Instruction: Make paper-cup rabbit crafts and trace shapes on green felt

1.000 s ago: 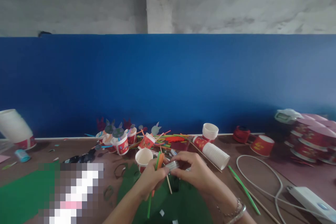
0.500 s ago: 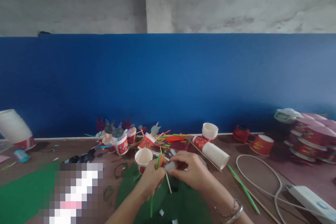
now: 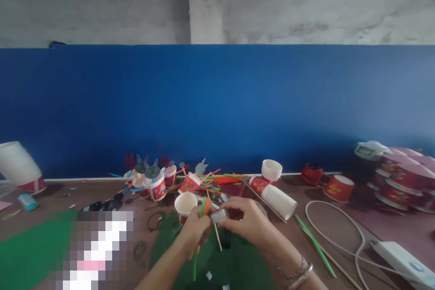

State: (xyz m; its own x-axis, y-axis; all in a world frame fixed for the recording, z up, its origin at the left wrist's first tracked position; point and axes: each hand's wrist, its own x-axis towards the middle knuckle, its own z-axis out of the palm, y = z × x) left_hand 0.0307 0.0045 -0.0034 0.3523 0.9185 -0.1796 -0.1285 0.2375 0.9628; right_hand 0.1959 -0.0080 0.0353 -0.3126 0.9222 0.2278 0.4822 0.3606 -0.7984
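My left hand (image 3: pixel 194 232) is closed around a green straw (image 3: pixel 195 266) and an orange straw (image 3: pixel 207 204), held side by side and nearly upright. Between the thumb and fingers of my right hand (image 3: pixel 247 221) is a small, whitish, see-through roll (image 3: pixel 219 216), which looks like clear tape. Its left edge is right beside my left fingertips; whether it touches the straws I cannot tell. Both hands are over a dark green sheet (image 3: pixel 231 272). Just behind my left hand stands a paper cup (image 3: pixel 186 203). A thin wooden stick (image 3: pixel 218 239) lies below the roll.
Decorated red cups (image 3: pixel 155 186) stand at the back left, near a pile of coloured straws (image 3: pixel 226 180). A stack of paper cups (image 3: pixel 279 200) lies on its side. Rightward are a white cable (image 3: pixel 340 204), a power strip (image 3: pixel 406 260) and stacked red cups (image 3: pixel 401 176).
The orange straw's lower end now shows below my left hand, beside the green straw. The see-through roll has shifted slightly left with my right fingers.
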